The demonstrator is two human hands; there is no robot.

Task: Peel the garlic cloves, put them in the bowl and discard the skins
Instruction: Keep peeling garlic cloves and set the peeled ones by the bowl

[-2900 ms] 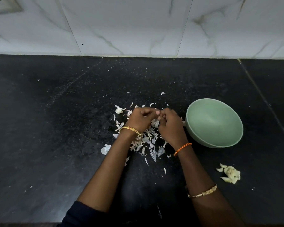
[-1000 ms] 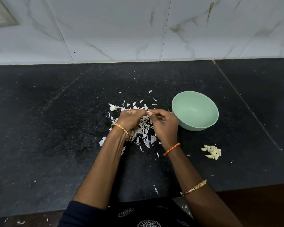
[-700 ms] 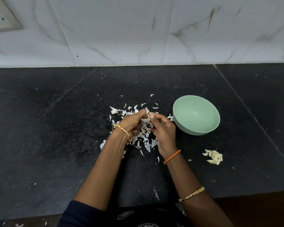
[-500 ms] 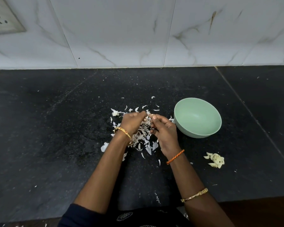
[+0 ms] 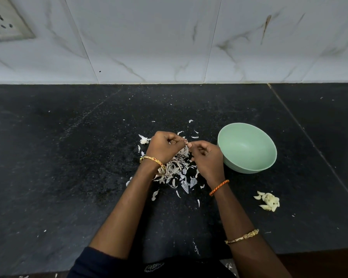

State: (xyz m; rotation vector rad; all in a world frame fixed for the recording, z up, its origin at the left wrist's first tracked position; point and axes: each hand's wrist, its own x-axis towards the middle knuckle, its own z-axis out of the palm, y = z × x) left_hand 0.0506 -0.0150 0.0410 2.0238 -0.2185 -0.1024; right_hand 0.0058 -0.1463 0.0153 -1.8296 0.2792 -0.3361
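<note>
Since half a second ago the curled left hand (image 5: 165,147) and right hand (image 5: 206,159) have drawn slightly apart above the heap of papery white skins (image 5: 177,169), left of the empty pale-green round bowl (image 5: 247,147); peeling continues. They pinch a small garlic clove (image 5: 187,143) between fingertips; its axis is too hidden to tell. Peeled pale-yellow cloves (image 5: 268,201) lie on the black stone counter (image 5: 68,157), nearer the person than the bowl.

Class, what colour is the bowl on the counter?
Pale mint green: the bowl, seen best in the head view.
</note>
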